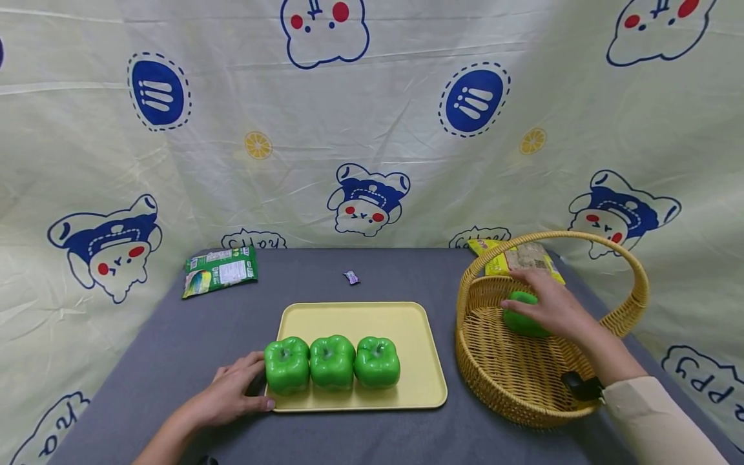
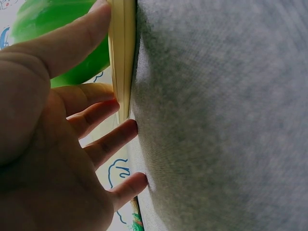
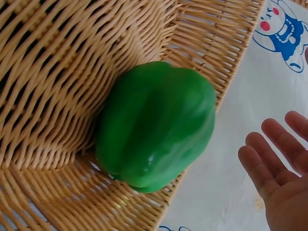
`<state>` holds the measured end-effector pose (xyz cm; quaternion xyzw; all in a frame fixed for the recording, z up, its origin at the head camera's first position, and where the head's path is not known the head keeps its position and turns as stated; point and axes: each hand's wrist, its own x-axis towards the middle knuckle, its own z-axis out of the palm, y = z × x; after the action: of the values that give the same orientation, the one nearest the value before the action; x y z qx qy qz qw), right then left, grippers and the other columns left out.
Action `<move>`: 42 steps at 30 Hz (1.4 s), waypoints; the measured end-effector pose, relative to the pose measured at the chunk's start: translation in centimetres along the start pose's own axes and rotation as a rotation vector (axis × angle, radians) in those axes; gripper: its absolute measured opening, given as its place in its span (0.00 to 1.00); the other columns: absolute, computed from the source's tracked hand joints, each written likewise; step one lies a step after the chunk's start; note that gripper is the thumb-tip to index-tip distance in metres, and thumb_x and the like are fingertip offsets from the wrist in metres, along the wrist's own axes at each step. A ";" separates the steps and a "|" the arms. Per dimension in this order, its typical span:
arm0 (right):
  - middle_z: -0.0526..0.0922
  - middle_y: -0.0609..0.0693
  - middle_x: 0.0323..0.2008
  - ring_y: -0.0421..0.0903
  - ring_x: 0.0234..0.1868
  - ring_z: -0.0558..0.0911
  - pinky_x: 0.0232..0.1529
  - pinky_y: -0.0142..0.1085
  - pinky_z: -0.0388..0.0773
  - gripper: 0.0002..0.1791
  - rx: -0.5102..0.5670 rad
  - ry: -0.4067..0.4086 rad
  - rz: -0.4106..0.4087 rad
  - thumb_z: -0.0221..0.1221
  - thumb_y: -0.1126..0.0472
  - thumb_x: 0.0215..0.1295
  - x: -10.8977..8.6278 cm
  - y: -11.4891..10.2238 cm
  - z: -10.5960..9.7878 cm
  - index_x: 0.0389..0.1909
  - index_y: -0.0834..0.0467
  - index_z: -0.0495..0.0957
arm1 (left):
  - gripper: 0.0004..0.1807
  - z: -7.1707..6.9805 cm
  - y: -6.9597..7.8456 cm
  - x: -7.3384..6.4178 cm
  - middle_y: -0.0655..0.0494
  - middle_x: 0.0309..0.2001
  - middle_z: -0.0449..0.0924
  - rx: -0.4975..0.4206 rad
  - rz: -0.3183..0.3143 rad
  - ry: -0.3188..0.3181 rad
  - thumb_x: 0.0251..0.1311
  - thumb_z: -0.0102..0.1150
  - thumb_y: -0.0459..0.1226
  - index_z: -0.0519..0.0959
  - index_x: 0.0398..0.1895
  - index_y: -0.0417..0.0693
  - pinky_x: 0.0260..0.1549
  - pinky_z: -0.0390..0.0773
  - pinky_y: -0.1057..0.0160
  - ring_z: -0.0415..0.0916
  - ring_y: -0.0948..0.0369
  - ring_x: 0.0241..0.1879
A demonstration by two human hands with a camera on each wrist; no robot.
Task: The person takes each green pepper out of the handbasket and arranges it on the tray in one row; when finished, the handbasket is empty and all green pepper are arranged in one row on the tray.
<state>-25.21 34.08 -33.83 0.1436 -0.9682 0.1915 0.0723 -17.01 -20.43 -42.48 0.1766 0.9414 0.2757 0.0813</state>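
Three green bell peppers, the left one [image 1: 287, 366], the middle one [image 1: 332, 363] and the right one [image 1: 377, 363], stand in a row on a yellow tray [image 1: 354, 316]. My left hand [image 1: 235, 391] is at the tray's left edge, its fingers spread and fairly straight; in the left wrist view the thumb and fingertips touch or nearly touch the rim. Inside a wicker basket [image 1: 511, 387] lies another green bell pepper [image 3: 156, 127], against the wall. Over it hovers my right hand [image 1: 552, 303], fingers extended; in the right wrist view they are apart from the pepper.
The basket's tall handle [image 1: 636, 284] arches over my right forearm. A yellow packet [image 1: 526, 256] lies behind the basket, a green packet [image 1: 221, 271] at the back left. A small purple-wrapped piece [image 1: 351, 278] sits behind the tray. Printed cloth hangs around the grey table [image 1: 232, 329].
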 end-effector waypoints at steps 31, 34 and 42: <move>0.64 0.72 0.61 0.71 0.59 0.65 0.50 0.62 0.66 0.46 -0.125 -0.135 0.084 0.63 0.41 0.55 0.9 2.7 1.4 0.66 0.66 0.62 | 0.42 0.0 -0.2 0.2 0.46 0.64 0.67 -0.012 -0.025 -0.022 0.46 0.68 0.54 0.70 0.62 0.42 0.52 0.55 0.38 0.61 0.44 0.65; 0.64 0.72 0.61 0.70 0.58 0.66 0.47 0.60 0.68 0.45 -0.125 -0.143 0.087 0.63 0.42 0.55 0.9 2.8 1.4 0.65 0.66 0.62 | 0.42 0.0 -0.2 0.2 0.47 0.64 0.67 -0.011 -0.029 -0.021 0.46 0.68 0.54 0.70 0.62 0.42 0.53 0.55 0.38 0.61 0.45 0.65; 0.66 0.71 0.60 0.68 0.57 0.68 0.47 0.58 0.69 0.44 -0.115 -0.153 0.078 0.64 0.42 0.55 0.9 3.0 1.4 0.65 0.67 0.62 | 0.42 0.0 -0.2 0.0 0.45 0.63 0.67 0.005 -0.003 -0.006 0.45 0.68 0.54 0.70 0.62 0.41 0.52 0.56 0.38 0.62 0.44 0.65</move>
<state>-27.09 35.93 -36.02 0.1156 -0.9852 0.1269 -0.0013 -17.07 -20.54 -42.59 0.1764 0.9421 0.2725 0.0843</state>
